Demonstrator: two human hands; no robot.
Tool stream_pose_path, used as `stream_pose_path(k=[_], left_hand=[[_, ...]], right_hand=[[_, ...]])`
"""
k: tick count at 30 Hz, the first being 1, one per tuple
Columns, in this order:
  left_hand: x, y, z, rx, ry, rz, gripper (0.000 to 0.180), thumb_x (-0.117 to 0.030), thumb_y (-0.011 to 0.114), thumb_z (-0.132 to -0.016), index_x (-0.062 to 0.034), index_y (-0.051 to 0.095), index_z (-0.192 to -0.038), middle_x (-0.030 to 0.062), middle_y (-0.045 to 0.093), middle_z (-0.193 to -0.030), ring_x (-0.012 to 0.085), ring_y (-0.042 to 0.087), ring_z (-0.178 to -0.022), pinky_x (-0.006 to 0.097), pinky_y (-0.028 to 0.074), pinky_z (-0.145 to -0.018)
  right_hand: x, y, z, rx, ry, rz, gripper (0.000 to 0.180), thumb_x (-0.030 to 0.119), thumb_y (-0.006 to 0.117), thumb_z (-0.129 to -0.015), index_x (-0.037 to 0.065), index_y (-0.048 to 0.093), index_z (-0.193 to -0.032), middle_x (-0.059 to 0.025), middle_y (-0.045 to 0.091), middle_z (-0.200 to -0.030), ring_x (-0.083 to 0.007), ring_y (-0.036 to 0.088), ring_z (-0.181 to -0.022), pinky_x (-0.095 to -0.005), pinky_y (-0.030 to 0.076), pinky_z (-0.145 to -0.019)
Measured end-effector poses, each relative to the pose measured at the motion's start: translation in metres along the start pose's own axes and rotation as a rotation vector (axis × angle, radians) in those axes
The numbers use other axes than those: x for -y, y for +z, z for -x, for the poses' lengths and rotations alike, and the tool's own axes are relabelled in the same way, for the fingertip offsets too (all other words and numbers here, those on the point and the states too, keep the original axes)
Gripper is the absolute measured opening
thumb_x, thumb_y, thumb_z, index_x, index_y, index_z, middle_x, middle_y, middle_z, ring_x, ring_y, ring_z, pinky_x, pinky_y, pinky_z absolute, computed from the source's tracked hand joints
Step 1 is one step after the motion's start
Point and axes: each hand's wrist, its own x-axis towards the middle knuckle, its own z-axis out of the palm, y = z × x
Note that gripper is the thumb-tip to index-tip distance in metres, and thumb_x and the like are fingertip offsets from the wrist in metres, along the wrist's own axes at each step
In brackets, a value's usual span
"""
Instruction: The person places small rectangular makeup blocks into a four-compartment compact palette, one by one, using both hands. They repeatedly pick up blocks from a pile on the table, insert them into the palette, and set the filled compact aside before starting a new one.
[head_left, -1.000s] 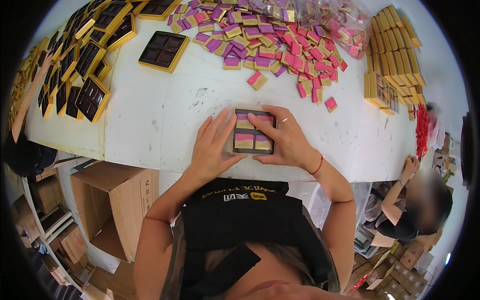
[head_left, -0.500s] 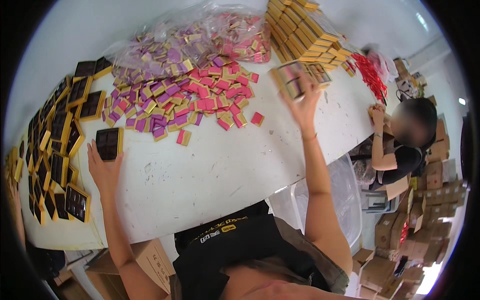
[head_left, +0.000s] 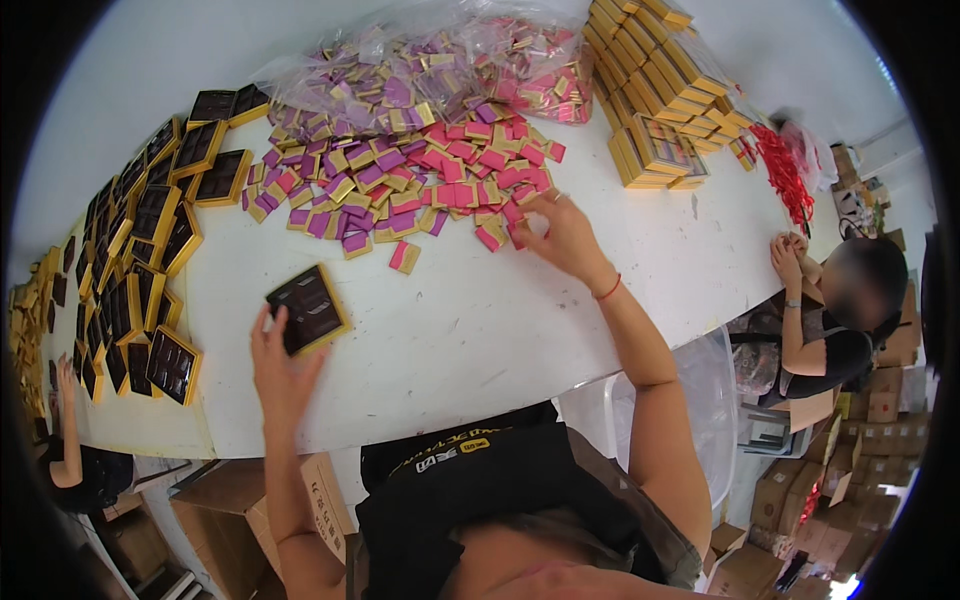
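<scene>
A shallow dark-brown box with a gold rim and inner compartments point(head_left: 306, 308) lies tilted on the white table. My left hand point(head_left: 283, 370) holds it by its near left corner, fingers at the left edge and thumb at the near edge. My right hand point(head_left: 568, 238) is at the right edge of the loose pile of small pink-and-gold wrapped packets point(head_left: 460, 195), thumb and fingers curved but apart. Its fingertips touch or hover just over the packets there; I see nothing held. Purple-and-gold packets point(head_left: 355, 240) lie mixed in on the pile's left side.
Many similar dark boxes point(head_left: 150, 215) are heaped at the left. Behind the pile lie clear plastic bags of packets point(head_left: 400, 80). Filled gold boxes point(head_left: 650, 70) are stacked at the back right, beside red ribbons point(head_left: 785, 175). Co-workers sit at the right point(head_left: 815, 310) and far left point(head_left: 90, 465).
My left hand has moved right and nearer with the dark box. My right hand has let go of a filled box at the gold stack and come left to the pink packets.
</scene>
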Motion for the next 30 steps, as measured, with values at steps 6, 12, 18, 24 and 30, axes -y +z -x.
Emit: stream_pose_path(k=[6, 12, 18, 24, 30], left_hand=[[-0.054, 0.031, 0.042, 0.039, 0.146, 0.206, 0.068, -0.020, 0.092, -0.063, -0.0071, 0.059, -0.121, 0.0253, 0.028, -0.159, 0.0424, 0.040, -0.136, 0.048, 0.035, -0.111], [-0.085, 0.050, 0.043, 0.122, 0.124, 0.351, 0.101, -0.019, 0.094, -0.058, -0.0014, 0.039, -0.142, 0.0224, 0.038, -0.154, 0.0390, 0.042, -0.134, 0.047, 0.033, -0.112], [-0.091, 0.053, 0.038, 0.163, 0.096, 0.396, 0.111, -0.021, 0.096, -0.056, -0.0019, 0.034, -0.146, 0.0219, 0.041, -0.151, 0.0385, 0.045, -0.131, 0.048, 0.032, -0.112], [-0.086, 0.060, 0.041, 0.077, 0.186, 0.400, 0.116, -0.023, 0.096, -0.055, -0.0045, 0.030, -0.148, 0.0214, 0.040, -0.151, 0.0384, 0.046, -0.131, 0.049, 0.033, -0.110], [-0.085, 0.062, 0.041, 0.067, 0.214, 0.371, 0.114, -0.024, 0.096, -0.055, -0.0048, 0.031, -0.148, 0.0212, 0.039, -0.151, 0.0380, 0.046, -0.130, 0.049, 0.033, -0.110]], right_hand=[[0.004, 0.004, 0.011, 0.023, 0.170, -0.122, 0.036, 0.006, 0.079, -0.077, 0.004, 0.061, -0.107, -0.0121, 0.062, -0.094, -0.0227, 0.063, -0.080, -0.0324, 0.052, -0.073], [0.036, 0.022, 0.025, 0.065, 0.154, -0.721, 0.009, -0.006, 0.065, -0.091, -0.001, 0.061, -0.096, -0.0043, 0.066, -0.093, -0.0125, 0.065, -0.084, -0.0265, 0.053, -0.080], [0.140, 0.062, 0.034, 0.253, -0.126, -0.680, 0.016, -0.002, 0.073, -0.085, 0.003, 0.068, -0.098, -0.0082, 0.067, -0.092, -0.0216, 0.066, -0.084, -0.0309, 0.053, -0.075], [0.144, 0.085, 0.032, 0.100, -0.398, -0.530, 0.016, 0.000, 0.075, -0.077, 0.009, 0.071, -0.090, -0.0036, 0.066, -0.084, -0.0233, 0.062, -0.082, -0.0352, 0.048, -0.075], [0.145, 0.073, 0.029, 0.098, -0.493, -0.350, 0.019, 0.001, 0.076, -0.076, 0.012, 0.073, -0.091, 0.0000, 0.064, -0.089, -0.0219, 0.059, -0.087, -0.0365, 0.043, -0.080]])
